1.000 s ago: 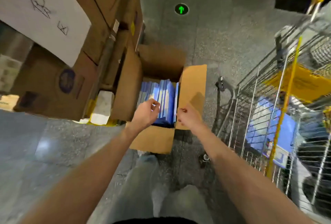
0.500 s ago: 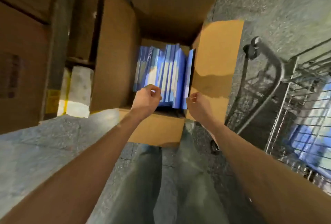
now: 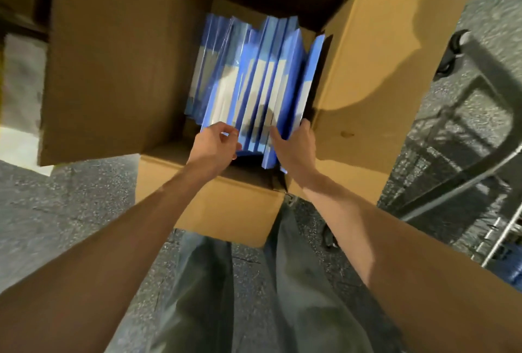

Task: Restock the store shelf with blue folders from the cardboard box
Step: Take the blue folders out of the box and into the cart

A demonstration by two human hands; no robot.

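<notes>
The left hand, fingers curled, pinches the near edge of the glossy blue plastic folders, which stand upright in a row inside the open brown cardboard box. The right hand grips the rightmost folders. Smooth flaps splay wide, and a grey metal trolley is on the far right.

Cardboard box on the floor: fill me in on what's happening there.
A person stands over the open cardboard box, both hands down at the near ends of the blue folders, which stand on edge in a row inside. The left hand pinches folder ends on the left; the right hand grips a bunch on the right. No folder is out yet. A wire cart stands to the right.
</notes>
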